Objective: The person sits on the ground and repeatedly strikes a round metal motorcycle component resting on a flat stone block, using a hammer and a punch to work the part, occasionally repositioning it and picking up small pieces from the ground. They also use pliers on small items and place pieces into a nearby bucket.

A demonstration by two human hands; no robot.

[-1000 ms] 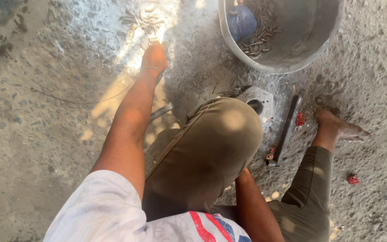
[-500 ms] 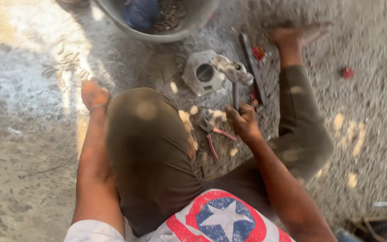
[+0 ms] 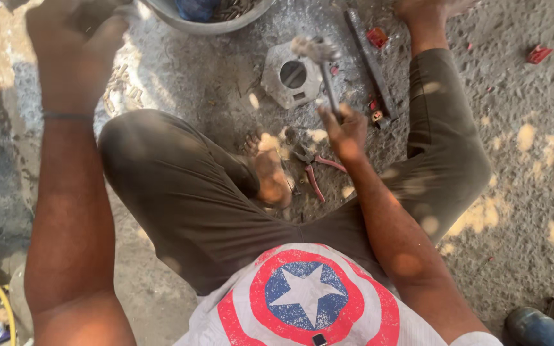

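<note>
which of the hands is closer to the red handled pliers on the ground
Right. The right hand grips a hammer just above the pliers; the left hand is far off by the basin.

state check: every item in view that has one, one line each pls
right hand: closed around the hammer handle
hammer: raised, head blurred above the metal housing
metal housing: flat on the ground, round hole facing up
pliers: lying on the ground by the foot, untouched
left hand: fingers curled near the basin, contents unclear
basin: upright, small metal parts inside
long metal bar: lying flat on the ground

metal housing [image 3: 290, 75] before foot [image 3: 269, 172], pliers [image 3: 315, 174] right
</note>
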